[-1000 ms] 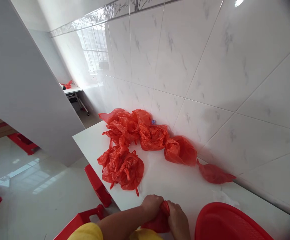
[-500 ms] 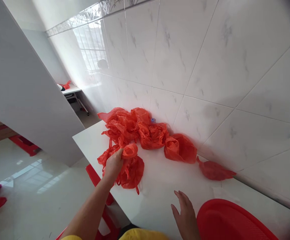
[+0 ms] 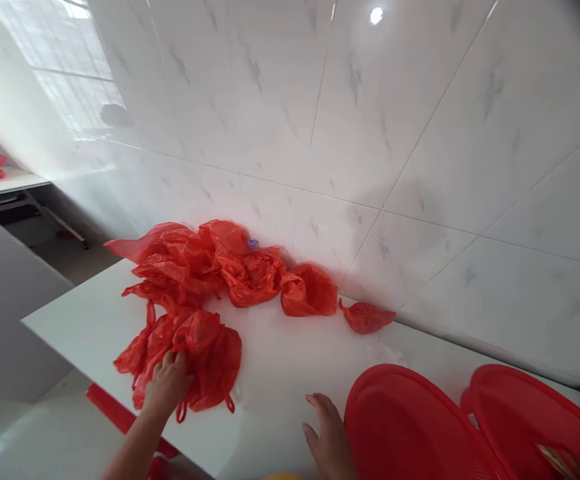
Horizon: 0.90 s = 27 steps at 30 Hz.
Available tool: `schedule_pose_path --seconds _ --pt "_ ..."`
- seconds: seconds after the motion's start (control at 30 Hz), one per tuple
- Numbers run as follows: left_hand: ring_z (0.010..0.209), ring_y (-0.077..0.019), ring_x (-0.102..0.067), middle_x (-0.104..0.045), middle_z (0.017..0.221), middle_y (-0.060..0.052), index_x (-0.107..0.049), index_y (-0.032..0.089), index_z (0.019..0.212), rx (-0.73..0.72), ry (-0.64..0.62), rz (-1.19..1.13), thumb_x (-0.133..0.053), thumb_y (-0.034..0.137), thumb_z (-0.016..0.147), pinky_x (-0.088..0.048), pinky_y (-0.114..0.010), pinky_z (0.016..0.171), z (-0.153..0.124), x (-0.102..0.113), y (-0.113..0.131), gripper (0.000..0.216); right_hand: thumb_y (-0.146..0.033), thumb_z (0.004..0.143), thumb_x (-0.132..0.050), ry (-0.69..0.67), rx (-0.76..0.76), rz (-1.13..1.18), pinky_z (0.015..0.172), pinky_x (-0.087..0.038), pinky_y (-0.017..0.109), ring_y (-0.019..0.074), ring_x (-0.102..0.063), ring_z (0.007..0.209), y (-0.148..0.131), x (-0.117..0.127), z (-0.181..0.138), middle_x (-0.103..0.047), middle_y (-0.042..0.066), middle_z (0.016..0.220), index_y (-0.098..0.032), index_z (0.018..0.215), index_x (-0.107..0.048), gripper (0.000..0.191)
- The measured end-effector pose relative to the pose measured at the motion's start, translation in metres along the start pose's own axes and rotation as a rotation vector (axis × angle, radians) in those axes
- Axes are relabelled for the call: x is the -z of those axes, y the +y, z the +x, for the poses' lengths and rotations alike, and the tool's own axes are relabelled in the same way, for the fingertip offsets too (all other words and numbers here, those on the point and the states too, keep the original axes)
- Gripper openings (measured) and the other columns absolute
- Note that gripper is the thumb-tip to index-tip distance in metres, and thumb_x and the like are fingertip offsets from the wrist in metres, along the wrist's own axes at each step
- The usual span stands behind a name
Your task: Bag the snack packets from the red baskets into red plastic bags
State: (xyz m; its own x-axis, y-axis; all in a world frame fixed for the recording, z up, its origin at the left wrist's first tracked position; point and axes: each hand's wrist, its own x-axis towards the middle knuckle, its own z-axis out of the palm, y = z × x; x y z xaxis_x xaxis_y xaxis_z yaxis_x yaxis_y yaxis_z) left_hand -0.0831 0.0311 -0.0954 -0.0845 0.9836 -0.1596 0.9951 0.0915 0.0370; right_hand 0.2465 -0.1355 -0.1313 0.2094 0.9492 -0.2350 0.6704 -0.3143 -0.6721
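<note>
My left hand [image 3: 167,381] is on the nearer heap of crumpled red plastic bags [image 3: 220,367], near the left end of the white table. Its fingers are curled into the thin plastic, and the fingertips are partly hidden there. My right hand [image 3: 329,437] hovers over the table's front part, with thumb and fingers apart and nothing in it. Just to its right stands a red plastic basket [image 3: 400,427]. Behind the nearer heap lies a larger pile of red bags [image 3: 170,257] along the wall.
More red bags [image 3: 310,291] lie along the tiled wall, with a small one [image 3: 367,317] farther right. A small blue-capped item [image 3: 253,244] sits behind them. A second red basket [image 3: 535,413] stands at right. A red stool [image 3: 110,408] is below the white table [image 3: 270,353].
The view has swung right, bringing the second basket into sight. My left hand has lowered the bag it gripped onto the nearer heap. My right hand stays open near the basket.
</note>
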Motion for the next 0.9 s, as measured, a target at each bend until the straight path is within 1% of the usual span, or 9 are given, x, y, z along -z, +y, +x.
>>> schedule_pose_path --seconds 0.07,0.13,0.27,0.43,0.53,0.63,0.7,0.8,0.9 --pt "0.119 -0.0401 -0.045 -0.045 0.13 -0.022 -0.044 0.011 0.127 0.048 0.046 -0.028 -0.052 0.035 0.079 -0.046 -0.046 0.083 0.0 0.016 0.008 0.054 -0.023 0.075 -0.049 -0.024 -0.017 0.046 0.107 -0.038 0.04 0.0263 -0.045 0.128 -0.005 0.004 -0.001 -0.052 0.007 0.134 -0.023 0.123 -0.056 0.049" --pt "0.128 -0.0411 -0.036 -0.038 0.136 -0.022 -0.04 0.014 0.13 0.048 0.199 -0.074 -0.05 0.043 0.081 -0.044 -0.049 0.088 0.002 0.034 0.024 0.058 -0.023 0.075 -0.049 -0.046 -0.034 0.102 0.105 -0.04 0.039 0.0258 -0.047 0.126 -0.011 0.009 -0.003 -0.053 0.005 0.133 -0.025 0.122 -0.057 0.047" --pt "0.136 -0.0343 -0.028 -0.03 0.145 -0.016 -0.037 0.019 0.134 -0.226 0.429 -0.212 -0.048 0.04 0.085 -0.034 -0.049 0.105 0.014 0.064 0.078 0.054 -0.022 0.075 -0.049 -0.09 -0.019 0.209 0.102 -0.042 0.035 0.023 -0.052 0.12 -0.022 0.017 -0.006 -0.056 0.005 0.128 -0.025 0.118 -0.058 0.044" --pt "0.134 -0.0291 -0.036 -0.026 0.151 -0.012 -0.034 0.022 0.138 -0.679 0.283 -0.452 -0.055 0.024 0.082 -0.042 -0.041 0.101 0.044 0.073 0.179 0.06 -0.021 0.073 -0.05 -0.143 -0.099 0.383 0.085 -0.048 0.03 0.0191 -0.061 0.098 -0.021 0.013 -0.009 -0.065 0.004 0.106 -0.023 0.107 -0.061 0.035" --pt "0.117 -0.0259 -0.054 -0.021 0.155 -0.01 -0.02 0.028 0.146 -0.697 0.11 -0.51 -0.056 0.019 0.08 -0.052 -0.034 0.083 0.06 0.071 0.238 0.075 -0.019 0.071 -0.052 -0.134 -0.159 0.486 0.077 -0.048 0.027 0.0175 -0.063 0.085 -0.016 0.008 -0.012 -0.068 0.003 0.092 -0.022 0.096 -0.063 0.028" --pt "0.107 -0.0263 -0.06 -0.027 0.151 -0.017 -0.008 0.025 0.149 -0.663 0.03 -0.48 -0.061 0.02 0.077 -0.051 -0.034 0.078 0.073 0.062 0.277 0.089 -0.019 0.069 -0.053 -0.121 -0.164 0.54 0.073 -0.047 0.027 0.0172 -0.063 0.08 -0.009 0.006 -0.015 -0.069 0.003 0.088 -0.021 0.095 -0.063 0.028" --pt "0.102 -0.0273 -0.061 -0.044 0.138 -0.018 -0.021 0.02 0.146 -0.661 0.002 -0.453 -0.064 0.02 0.073 -0.05 -0.036 0.078 0.077 0.054 0.287 0.084 -0.019 0.068 -0.054 -0.118 -0.152 0.561 0.072 -0.047 0.027 0.0174 -0.063 0.08 -0.004 0.007 -0.018 -0.07 0.003 0.089 -0.02 0.096 -0.063 0.029" --pt "0.092 -0.0243 -0.062 -0.063 0.105 -0.011 -0.06 0.018 0.114 -0.685 -0.026 -0.424 -0.055 0.015 0.076 -0.048 -0.034 0.078 0.072 0.04 0.279 0.038 -0.019 0.069 -0.054 -0.119 -0.134 0.574 0.072 -0.046 0.027 0.0173 -0.063 0.078 -0.001 0.009 -0.022 -0.07 0.004 0.089 -0.02 0.096 -0.062 0.028" --pt "0.085 -0.0209 -0.061 -0.063 0.089 -0.006 -0.064 0.02 0.083 -0.733 -0.003 -0.439 -0.046 0.012 0.079 -0.046 -0.033 0.078 0.052 0.03 0.255 0.02 -0.022 0.072 -0.053 -0.1 -0.156 0.561 0.07 -0.046 0.026 0.0168 -0.062 0.077 -0.007 0.015 -0.023 -0.068 0.003 0.085 -0.02 0.094 -0.063 0.024"
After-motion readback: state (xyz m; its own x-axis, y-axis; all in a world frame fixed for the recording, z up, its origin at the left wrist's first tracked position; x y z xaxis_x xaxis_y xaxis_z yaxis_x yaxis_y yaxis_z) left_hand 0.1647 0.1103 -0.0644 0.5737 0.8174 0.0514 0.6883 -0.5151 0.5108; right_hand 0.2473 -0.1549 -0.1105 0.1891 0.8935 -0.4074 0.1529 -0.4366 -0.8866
